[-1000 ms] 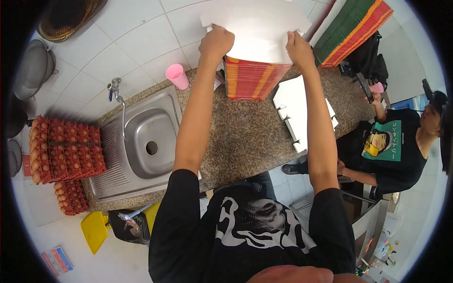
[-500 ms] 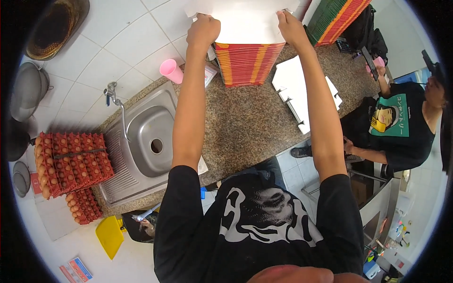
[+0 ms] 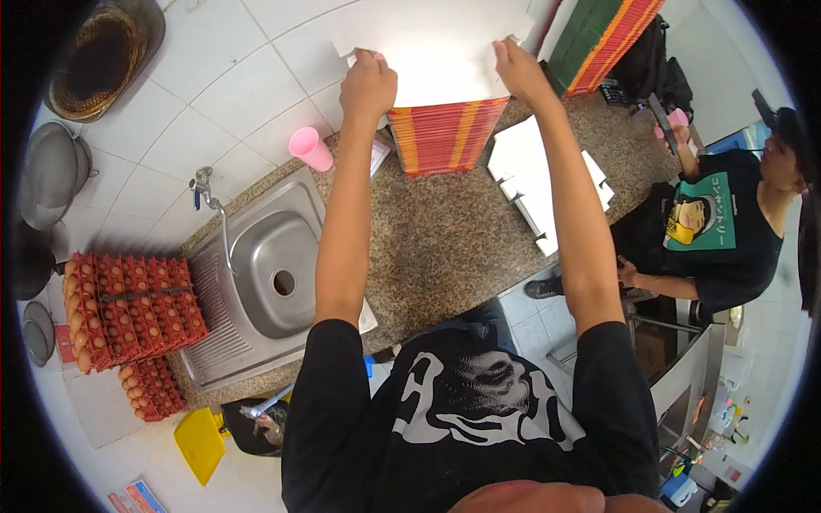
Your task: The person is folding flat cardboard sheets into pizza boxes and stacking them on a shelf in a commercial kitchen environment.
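A tall stack of flat, folded-out cardboard boxes (image 3: 445, 137), with red, yellow and green edges, stands on the counter before me. On its top lies a white cardboard sheet (image 3: 436, 73), inner side up. My left hand (image 3: 369, 83) is closed round the sheet's left edge, fingers curled over a notched flap. At the right edge, my right hand (image 3: 520, 72) grips the sheet the same way, thumb toward me. Both arms reach far forward. Beside my right forearm, several white cardboard pieces (image 3: 523, 167) with slotted tabs lie on the counter.
To the left are a steel sink (image 3: 278, 231), a tap (image 3: 203, 184), a pink cup (image 3: 310, 149) and stacked egg trays (image 3: 137, 299). A second box stack (image 3: 599, 47) stands back right. A person (image 3: 710, 214) at the right holds a dark device (image 3: 661, 121).
The view has tilted, so the counter and stack sit lower in the picture. Both hands keep their hold on the sheet's edges.
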`<state>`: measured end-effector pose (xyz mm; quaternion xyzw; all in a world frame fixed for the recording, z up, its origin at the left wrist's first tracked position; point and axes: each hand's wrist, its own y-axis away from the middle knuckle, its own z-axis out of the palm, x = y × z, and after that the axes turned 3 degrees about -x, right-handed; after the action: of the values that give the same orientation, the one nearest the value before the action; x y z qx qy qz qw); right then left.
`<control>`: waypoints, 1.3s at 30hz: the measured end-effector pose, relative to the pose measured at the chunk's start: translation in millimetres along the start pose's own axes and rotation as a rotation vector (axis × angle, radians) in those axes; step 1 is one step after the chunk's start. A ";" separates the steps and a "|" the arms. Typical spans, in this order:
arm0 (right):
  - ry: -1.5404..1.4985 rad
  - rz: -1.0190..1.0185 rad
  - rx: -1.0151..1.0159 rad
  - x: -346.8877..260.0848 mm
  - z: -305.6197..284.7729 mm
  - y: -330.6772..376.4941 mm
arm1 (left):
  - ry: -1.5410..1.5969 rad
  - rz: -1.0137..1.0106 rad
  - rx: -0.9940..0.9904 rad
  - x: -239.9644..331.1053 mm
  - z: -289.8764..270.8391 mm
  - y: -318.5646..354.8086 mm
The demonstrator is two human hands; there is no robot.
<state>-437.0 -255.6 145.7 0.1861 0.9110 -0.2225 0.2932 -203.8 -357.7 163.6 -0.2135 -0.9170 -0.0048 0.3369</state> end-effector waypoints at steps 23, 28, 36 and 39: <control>0.121 0.289 -0.623 225.2 32.8 269.7 | 0.846 -0.487 -0.645 -150.3 133.1 349.0; 0.044 0.380 -0.603 250.9 13.5 259.0 | 0.862 -0.373 -0.700 -114.0 143.3 335.7; -0.096 0.214 0.788 144.4 -11.9 266.7 | 0.892 -0.177 -0.739 -60.2 136.3 314.3; -0.177 0.286 0.779 82.2 8.2 309.8 | 0.964 -0.001 -0.846 -32.5 142.6 304.0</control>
<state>-350.2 15.0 -2.7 0.3879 0.6951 -0.5223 0.3059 -149.4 -72.3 -7.9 -0.3015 -0.5816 -0.4616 0.5981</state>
